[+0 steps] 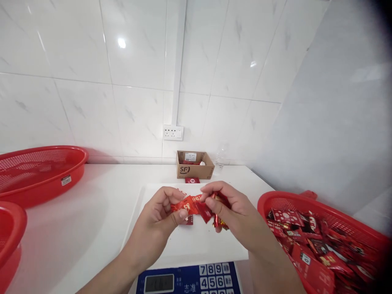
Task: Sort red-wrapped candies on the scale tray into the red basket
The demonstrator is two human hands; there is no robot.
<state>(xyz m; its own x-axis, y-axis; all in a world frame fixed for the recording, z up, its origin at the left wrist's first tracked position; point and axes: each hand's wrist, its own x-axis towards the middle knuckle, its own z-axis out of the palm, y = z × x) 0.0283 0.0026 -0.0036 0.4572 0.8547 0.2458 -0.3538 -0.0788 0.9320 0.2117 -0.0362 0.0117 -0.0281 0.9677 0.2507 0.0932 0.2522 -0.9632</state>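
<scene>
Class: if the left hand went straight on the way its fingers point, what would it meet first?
Probably the dark red packet by the right hand, then that hand itself, though depth is unclear in this single view.

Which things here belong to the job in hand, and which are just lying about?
In the job, apparently:
- red packets, held in left hand and right hand
- scale beneath the hands
- right basket, holding more packets

Lying about, probably:
- cardboard box
- clear bottle
- far left basket
- near left basket, mostly out of frame
</scene>
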